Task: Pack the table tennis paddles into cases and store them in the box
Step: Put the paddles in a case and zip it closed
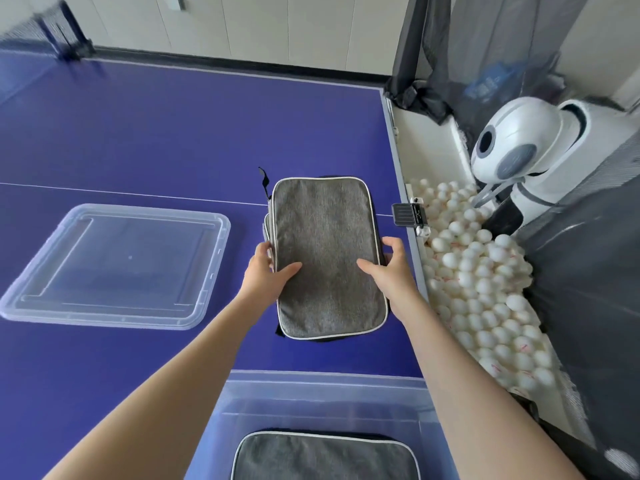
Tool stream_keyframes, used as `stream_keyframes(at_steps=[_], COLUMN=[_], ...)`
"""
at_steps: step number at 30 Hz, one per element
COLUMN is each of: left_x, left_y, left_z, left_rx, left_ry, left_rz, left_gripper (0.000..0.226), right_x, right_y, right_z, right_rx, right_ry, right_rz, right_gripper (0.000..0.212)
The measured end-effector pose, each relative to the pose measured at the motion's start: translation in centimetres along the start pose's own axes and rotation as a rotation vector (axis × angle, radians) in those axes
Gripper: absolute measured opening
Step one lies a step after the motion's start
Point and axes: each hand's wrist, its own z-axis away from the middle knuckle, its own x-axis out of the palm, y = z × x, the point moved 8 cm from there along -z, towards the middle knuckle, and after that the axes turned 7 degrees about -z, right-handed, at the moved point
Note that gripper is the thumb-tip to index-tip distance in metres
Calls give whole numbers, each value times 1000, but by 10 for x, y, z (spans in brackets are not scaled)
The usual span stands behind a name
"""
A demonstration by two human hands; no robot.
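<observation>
Our left hand (268, 271) and right hand (391, 268) grip the sides of the gray case (327, 244) in the middle of the frame. A second case (325, 459) lies in the clear box (325, 384) at the bottom. The lid (114, 268) sits at the left.

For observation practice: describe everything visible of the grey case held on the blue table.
The grey case is a flat rectangle of woven-looking fabric with pale piping and a black strap at its far left corner. It lies on the blue table; the left hand and right hand grip its long sides.
</observation>
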Motion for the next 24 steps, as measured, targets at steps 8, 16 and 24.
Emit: stream_keyframes(at_steps=[8,16,24], left_x=[-108,-218,-333], left_y=[10,-18,-90], left_z=[81,174,266], left_rx=[103,137,170], left_ry=[216,422,611], left_rz=[451,757,764], left_gripper=[45,31,28], right_x=[48,133,242], right_y=[-89,-141,-145], right_z=[73,169,267], right_rx=[-275,-472,-478], right_ry=[-147,-321,-561], right_rz=[-117,-216,-188], right_gripper=[49,49,44])
